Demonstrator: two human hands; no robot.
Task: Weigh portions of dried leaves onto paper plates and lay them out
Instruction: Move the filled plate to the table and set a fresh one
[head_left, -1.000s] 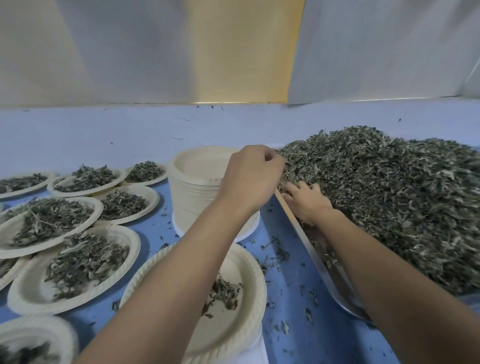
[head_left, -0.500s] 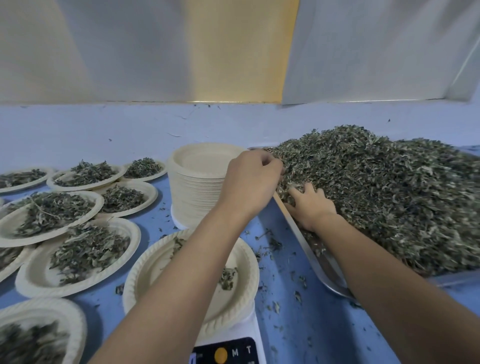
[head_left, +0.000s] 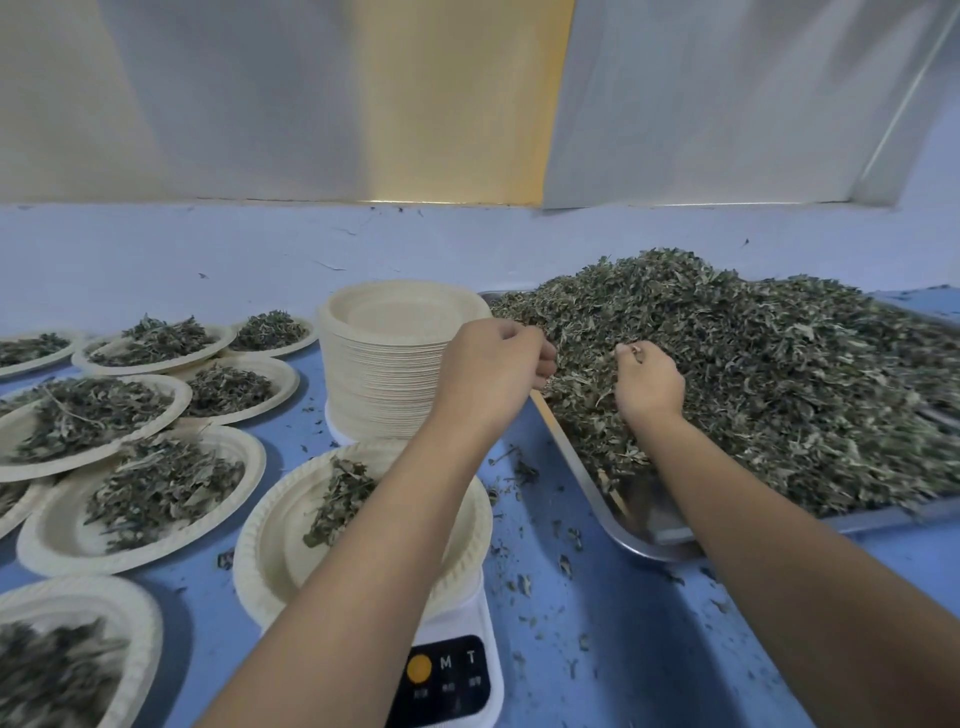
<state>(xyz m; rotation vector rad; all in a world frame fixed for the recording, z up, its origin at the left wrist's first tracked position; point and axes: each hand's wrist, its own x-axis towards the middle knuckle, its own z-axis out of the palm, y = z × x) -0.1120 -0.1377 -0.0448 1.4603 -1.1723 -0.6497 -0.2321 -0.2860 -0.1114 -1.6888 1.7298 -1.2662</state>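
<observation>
A big heap of dried leaves (head_left: 769, 384) fills a metal tray (head_left: 654, 535) on the right. My left hand (head_left: 491, 371) is at the heap's left edge with its fingers curled round a pinch of leaves. My right hand (head_left: 647, 382) lies in the heap, fingers curled into the leaves. Below my left forearm a paper plate (head_left: 270, 551) with a small clump of leaves sits on a white scale (head_left: 449, 675).
A tall stack of empty paper plates (head_left: 384, 364) stands behind the scale. Several plates filled with leaves (head_left: 150, 488) cover the blue table (head_left: 623, 649) at the left. Loose leaf bits lie scattered between scale and tray. A pale wall rises behind.
The view has tilted down, so the scale's panel shows. My right hand has moved up from the tray's edge into the heap. My left hand stays at the heap's left edge.
</observation>
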